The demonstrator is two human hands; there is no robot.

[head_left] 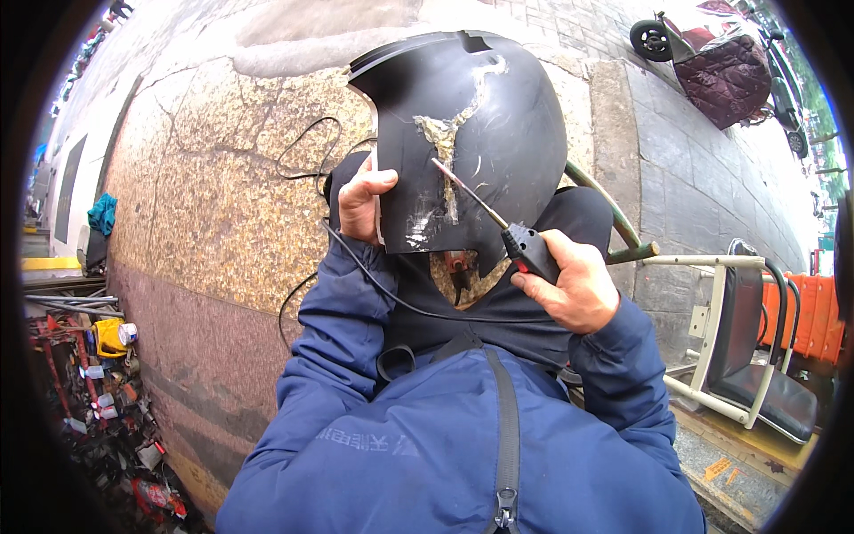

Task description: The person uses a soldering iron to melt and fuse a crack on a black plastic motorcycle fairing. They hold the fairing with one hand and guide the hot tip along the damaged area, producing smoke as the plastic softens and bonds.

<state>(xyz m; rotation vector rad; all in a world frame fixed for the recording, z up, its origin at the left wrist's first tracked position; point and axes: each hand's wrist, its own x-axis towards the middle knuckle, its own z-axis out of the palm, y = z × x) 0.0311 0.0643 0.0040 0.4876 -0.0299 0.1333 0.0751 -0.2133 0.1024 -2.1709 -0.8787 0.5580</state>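
A curved black plastic panel, like a vehicle body cover, rests across my lap. Rough, pale-brown melted-looking seams run over its scratched face. My left hand grips the panel's left edge, thumb on the front and the other fingers hidden behind. In my right hand is a soldering iron with a black handle and thin metal shaft. Its tip points up and left, at or just above the panel beside the seam; contact is hard to tell. A black cord crosses my lap.
Loose cable lies on the cracked stone pavement. A metal-framed chair with black padding stands at the right, orange barriers behind it. Small parts and scraps pile up at the left. A scooter with a quilted maroon cover is far right.
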